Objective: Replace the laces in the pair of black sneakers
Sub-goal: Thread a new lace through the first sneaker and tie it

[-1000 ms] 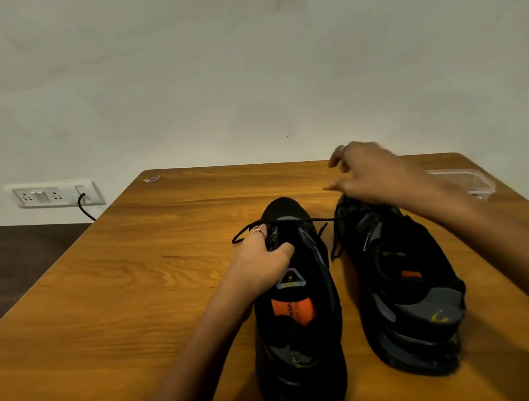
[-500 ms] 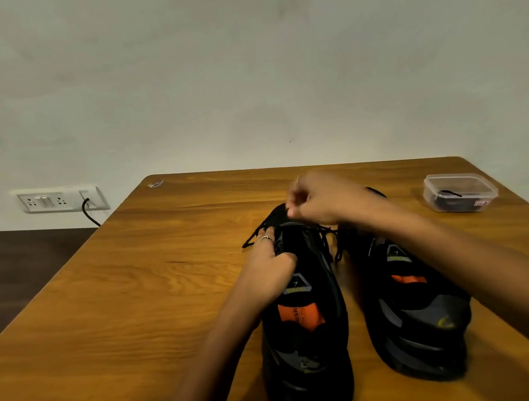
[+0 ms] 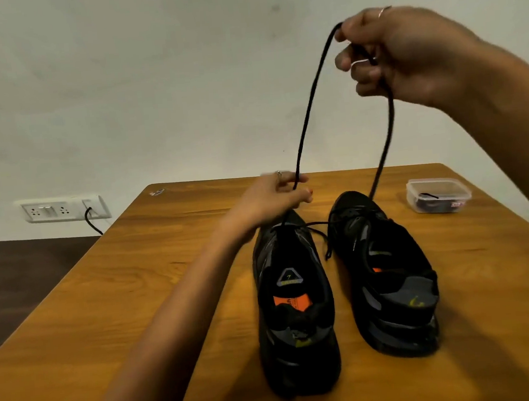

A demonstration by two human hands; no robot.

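Observation:
Two black sneakers stand side by side on the wooden table (image 3: 137, 291), heels toward me. The left sneaker (image 3: 294, 303) has an orange insole label; the right sneaker (image 3: 384, 269) has a grey heel. A black lace (image 3: 305, 113) rises taut from the left sneaker's front. My left hand (image 3: 276, 199) pinches the lace just above that shoe's toe. My right hand (image 3: 404, 53) is raised high and grips the lace, whose free end hangs down toward the right sneaker's toe. Another lace end lies between the shoes.
A small clear plastic box (image 3: 439, 198) with dark laces inside sits at the table's far right. A wall socket strip (image 3: 62, 209) with a black cable is on the wall at left. The table's left edge drops to a dark floor.
My right hand has risen from the left sneaker's front to high above the table, drawing the lace up and out. My left hand moved from the shoe's tongue up to the lace.

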